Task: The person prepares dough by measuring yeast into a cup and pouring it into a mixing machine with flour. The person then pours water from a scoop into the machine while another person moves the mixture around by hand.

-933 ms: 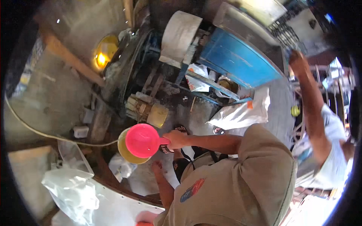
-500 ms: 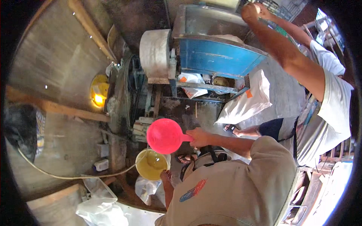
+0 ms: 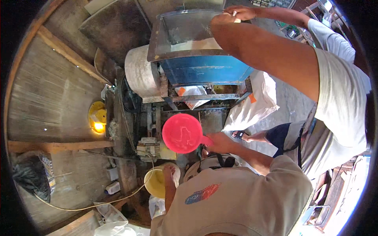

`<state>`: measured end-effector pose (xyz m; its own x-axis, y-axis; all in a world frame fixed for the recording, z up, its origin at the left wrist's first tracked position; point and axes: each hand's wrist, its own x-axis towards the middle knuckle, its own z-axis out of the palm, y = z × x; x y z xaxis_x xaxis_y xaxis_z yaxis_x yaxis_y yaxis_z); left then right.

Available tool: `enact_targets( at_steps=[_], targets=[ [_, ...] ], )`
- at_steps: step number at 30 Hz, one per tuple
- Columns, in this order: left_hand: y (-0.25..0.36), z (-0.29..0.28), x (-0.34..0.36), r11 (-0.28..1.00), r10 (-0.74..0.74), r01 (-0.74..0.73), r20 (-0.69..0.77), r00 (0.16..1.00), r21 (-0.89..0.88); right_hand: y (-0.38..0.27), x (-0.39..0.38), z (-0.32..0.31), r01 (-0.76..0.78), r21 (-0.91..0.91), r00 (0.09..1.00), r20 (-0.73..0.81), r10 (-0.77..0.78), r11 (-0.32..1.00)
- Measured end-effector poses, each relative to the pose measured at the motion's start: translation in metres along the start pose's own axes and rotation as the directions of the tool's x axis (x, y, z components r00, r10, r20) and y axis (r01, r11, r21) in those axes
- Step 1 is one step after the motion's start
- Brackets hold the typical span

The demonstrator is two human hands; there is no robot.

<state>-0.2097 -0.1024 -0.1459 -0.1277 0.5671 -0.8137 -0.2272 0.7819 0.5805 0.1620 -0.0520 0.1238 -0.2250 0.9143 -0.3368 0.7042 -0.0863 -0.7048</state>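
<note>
My right hand (image 3: 217, 142) is closed on the handle of a pink plastic dipper (image 3: 182, 133), held level with some clear liquid in it. My left hand (image 3: 169, 171) hangs at a pale yellow bucket (image 3: 156, 181), its fingers loosely apart and partly hard to make out. Beyond the dipper stands a blue machine (image 3: 199, 69) with a metal-rimmed top holding pale material and a whitish drum (image 3: 141, 71) at its side. A co-worker's hands (image 3: 240, 14) meet over that top, the nearer arm reaching across from the right.
A white sack (image 3: 254, 105) leans by the machine. The co-worker's sandaled foot (image 3: 246, 137) is near it. A cable (image 3: 94, 206) runs to the bucket area. A yellow lamp (image 3: 97, 117) glows by the wooden wall (image 3: 51, 102) on the left; a motor (image 3: 147, 146) sits low behind the bucket.
The dipper has moved rightward and upward in view, clear of the bucket. My view has shifted toward the machine. The co-worker's arms have moved left, over the machine's top.
</note>
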Motion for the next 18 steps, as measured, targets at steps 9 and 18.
enact_targets(
  at_steps=[9, 18],
  targets=[
    [-0.006, 0.028, 0.058, 0.988, 0.107, -0.112, 0.044, 0.993, 0.105, -0.001, -0.012, -0.049, -0.094, 0.073, 0.992, -0.075, 0.099, 0.993],
    [0.049, 0.057, 0.039, 0.999, 0.013, -0.011, -0.034, 0.999, 0.042, 0.004, -0.014, -0.057, -0.104, 0.154, 0.977, -0.169, 0.130, 0.983]
  ],
)
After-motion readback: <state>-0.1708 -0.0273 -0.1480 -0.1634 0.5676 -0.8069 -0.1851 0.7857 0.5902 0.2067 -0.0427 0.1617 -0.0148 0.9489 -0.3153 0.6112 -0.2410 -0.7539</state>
